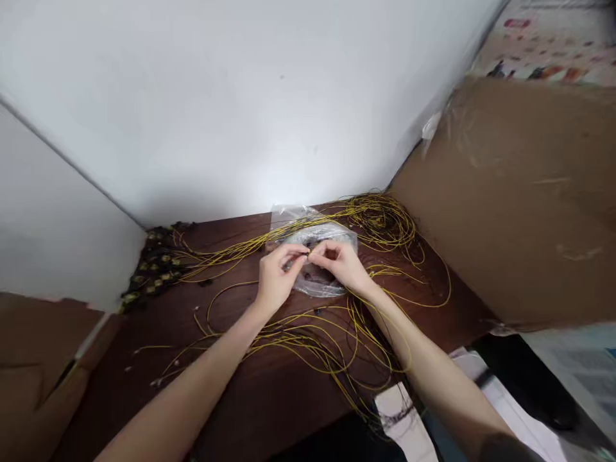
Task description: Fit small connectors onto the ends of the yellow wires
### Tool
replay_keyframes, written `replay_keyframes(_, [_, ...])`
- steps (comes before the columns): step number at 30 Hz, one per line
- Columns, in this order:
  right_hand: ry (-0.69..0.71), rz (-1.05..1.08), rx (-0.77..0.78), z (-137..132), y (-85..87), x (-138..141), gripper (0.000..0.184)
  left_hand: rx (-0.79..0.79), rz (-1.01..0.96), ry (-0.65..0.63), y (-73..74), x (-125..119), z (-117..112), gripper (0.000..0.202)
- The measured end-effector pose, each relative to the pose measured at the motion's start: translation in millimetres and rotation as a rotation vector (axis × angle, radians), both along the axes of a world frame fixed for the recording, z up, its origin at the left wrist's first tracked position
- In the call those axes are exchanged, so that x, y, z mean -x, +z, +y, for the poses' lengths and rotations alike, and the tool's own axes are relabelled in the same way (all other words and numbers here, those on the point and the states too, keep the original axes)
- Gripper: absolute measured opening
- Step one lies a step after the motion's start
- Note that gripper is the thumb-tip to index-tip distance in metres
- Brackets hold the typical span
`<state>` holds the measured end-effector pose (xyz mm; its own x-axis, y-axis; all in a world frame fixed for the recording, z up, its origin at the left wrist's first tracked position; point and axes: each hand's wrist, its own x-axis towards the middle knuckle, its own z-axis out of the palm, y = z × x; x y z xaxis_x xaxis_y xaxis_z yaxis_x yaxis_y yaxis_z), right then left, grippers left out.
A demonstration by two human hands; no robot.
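My left hand (278,276) and my right hand (342,264) meet at the middle of the brown table, both closed in a pinch. Between their fingertips is a small dark and yellow piece (308,255), apparently a wire end; its exact form is too small to make out. Just beneath the fingers lies a clear plastic bag (315,287) with small dark parts in it. Yellow wires (356,321) come down beside my right wrist and spread over the table under both forearms. Behind the hands, a bundle of yellow wires (240,247) crosses the bag.
Dark connectors with yellow bits (154,266) are heaped at the left. At the back right lies a coil of yellow wire (385,218). Cardboard (520,212) stands along the right, with a white wall (269,102) behind. A pale strip (404,420) sits at the front edge.
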<state>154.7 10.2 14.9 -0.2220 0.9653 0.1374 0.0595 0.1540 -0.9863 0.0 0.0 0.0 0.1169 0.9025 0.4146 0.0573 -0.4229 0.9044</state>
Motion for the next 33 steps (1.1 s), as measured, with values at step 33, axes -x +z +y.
replay_keyframes(33, [-0.053, 0.034, 0.089, -4.0, 3.7, 1.1, 0.016, 0.070, -0.118, 0.041, 1.7, -2.9, -0.9, 0.013])
